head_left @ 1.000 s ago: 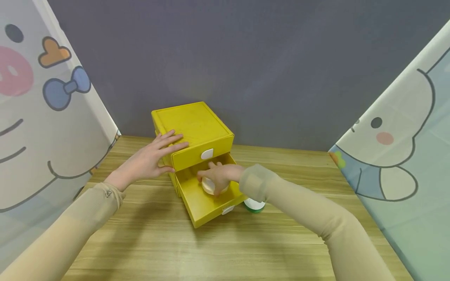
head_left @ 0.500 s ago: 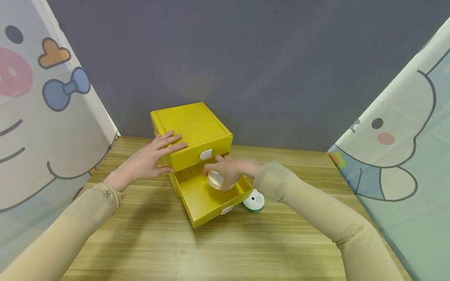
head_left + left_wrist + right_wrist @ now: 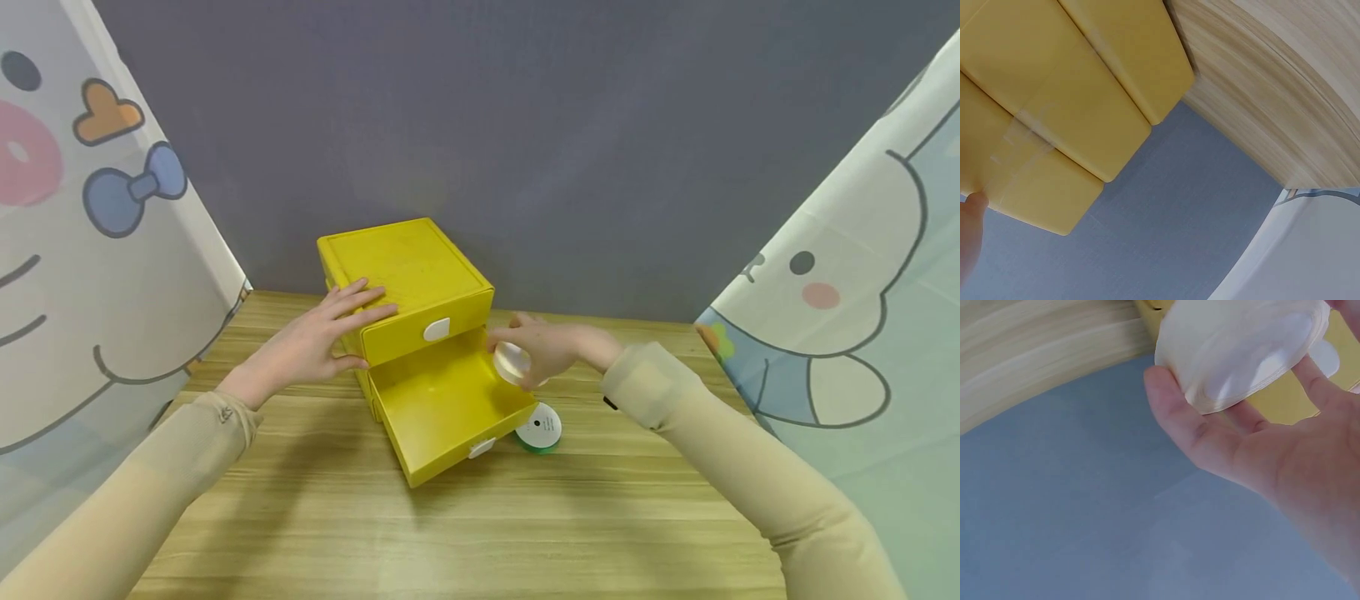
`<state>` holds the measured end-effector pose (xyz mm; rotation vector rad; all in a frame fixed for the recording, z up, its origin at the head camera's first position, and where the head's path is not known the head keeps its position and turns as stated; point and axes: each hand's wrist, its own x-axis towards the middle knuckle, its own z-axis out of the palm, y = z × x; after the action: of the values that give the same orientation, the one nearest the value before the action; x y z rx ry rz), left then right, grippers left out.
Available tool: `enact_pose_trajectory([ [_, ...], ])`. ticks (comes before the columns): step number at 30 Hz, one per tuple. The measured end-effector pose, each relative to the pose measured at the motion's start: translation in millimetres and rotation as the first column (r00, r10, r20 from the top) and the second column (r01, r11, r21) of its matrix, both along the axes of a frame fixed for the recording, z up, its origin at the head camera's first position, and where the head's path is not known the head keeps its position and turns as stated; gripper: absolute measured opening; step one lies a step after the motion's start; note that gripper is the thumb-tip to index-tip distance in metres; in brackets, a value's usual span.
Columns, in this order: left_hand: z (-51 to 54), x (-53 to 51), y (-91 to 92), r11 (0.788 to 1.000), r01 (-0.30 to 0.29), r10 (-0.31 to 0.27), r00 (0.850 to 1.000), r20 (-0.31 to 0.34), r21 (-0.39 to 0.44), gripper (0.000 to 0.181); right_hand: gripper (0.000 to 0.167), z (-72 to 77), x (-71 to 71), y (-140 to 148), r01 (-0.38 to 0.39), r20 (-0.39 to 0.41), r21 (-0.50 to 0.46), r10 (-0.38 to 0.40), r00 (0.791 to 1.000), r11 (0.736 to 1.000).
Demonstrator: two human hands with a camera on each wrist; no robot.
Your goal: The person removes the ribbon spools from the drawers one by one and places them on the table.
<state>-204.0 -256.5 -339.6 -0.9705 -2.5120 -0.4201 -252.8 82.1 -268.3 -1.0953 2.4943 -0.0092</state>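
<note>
On the pale wood-grain tabletop [image 3: 322, 517], we see a yellow, box-shaped plastic drawer cabinet [image 3: 408, 258] set at an angle near the flat grey backdrop [image 3: 480, 133]. Its yellow, tray-shaped plastic drawer [image 3: 438, 404] stands extended beneath the upper front, leaving the interior accessible from above. We rest the left hand [image 3: 311, 337] on the cabinet's left front edge: its fingers are spread wide over the top panel, with the thumb lower down. We judge that this placement steadies the cabinet and holds back any sliding or tipping.

With the right hand [image 3: 546, 346], we hold a cream-white, flat, round roll [image 3: 512, 363], possibly of ribbon, in the air at the drawer's right wall; we cannot tell whether it touches that wall. The fingers are curled around its rim, as the right wrist view confirms. Gripping the rim likely keeps the wound layers together and the faces unmarked.

Just beside the drawer's right front corner lies a white-faced, green-edged round spool [image 3: 540, 427], its label upward and readily visible.
</note>
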Motion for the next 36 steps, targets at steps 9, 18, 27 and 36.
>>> enact_pose_trajectory([
  [9, -2.7, -0.5, -2.1, 1.000, 0.001, -0.001, 1.000, -0.011, 0.005, 0.095, 0.056, -5.4, -2.5, 39, 0.073, 0.009, 0.007, -0.073, 0.997, 0.997],
  [18, -2.5, -0.4, -1.6, 1.000, 0.017, -0.016, 0.999, -0.031, 0.021, 0.095, 0.057, -16.8, -4.0, 73, 0.154, 0.029, -0.018, -0.154, 0.988, 0.988],
  [27, -2.2, -1.8, -0.8, 1.000, 0.020, -0.019, 0.999, -0.031, 0.022, 0.095, 0.059, -24.8, -3.4, 91, 0.186, 0.060, -0.021, -0.184, 0.981, 0.982],
  [36, -1.7, -1.5, -0.6, 1.000, 0.019, -0.018, 1.000, -0.023, 0.021, 0.094, 0.055, -39.0, -3.8, 102, 0.176, 0.059, -0.037, -0.174, 0.983, 0.984],
])
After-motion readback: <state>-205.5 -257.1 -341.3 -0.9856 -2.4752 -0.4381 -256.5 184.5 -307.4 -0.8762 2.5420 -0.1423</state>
